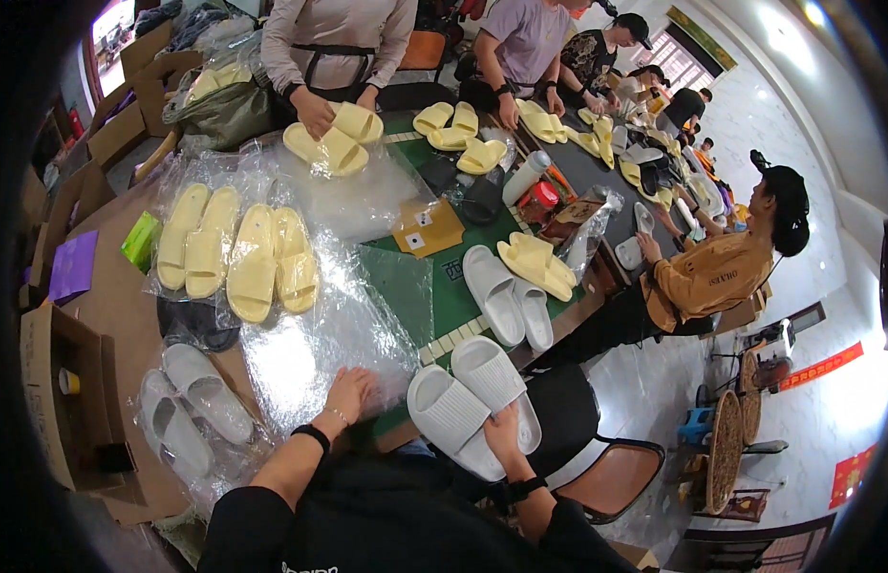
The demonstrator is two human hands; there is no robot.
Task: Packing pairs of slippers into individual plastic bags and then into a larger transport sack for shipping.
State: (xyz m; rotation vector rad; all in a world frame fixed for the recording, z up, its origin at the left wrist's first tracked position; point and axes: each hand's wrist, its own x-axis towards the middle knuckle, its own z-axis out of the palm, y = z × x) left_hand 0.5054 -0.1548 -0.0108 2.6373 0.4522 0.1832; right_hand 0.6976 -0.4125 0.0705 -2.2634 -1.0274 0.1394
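Observation:
My right hand (504, 435) grips a pair of light grey slide slippers (450, 413) at the table's near edge, with its fingers partly hidden by the slippers. My left hand (350, 392) lies with its fingers stretched out on a stack of clear plastic bags (305, 334). Just beyond the held pair stands another pair of grey slippers (496, 296), beside a yellow pair (537, 265). Left of the bags, two pairs of yellow slippers (253, 263) lie on or in clear plastic. A bagged grey pair (191, 406) rests at the near left.
Across the table a person's hands (315, 115) hold yellow slippers (331, 148). Several other people work along the far tables. A bottle (527, 178), a red-lidded jar (539, 201) and a brown card (429, 229) sit mid-table. An open cardboard box (71, 411) stands left, a chair (611, 477) right.

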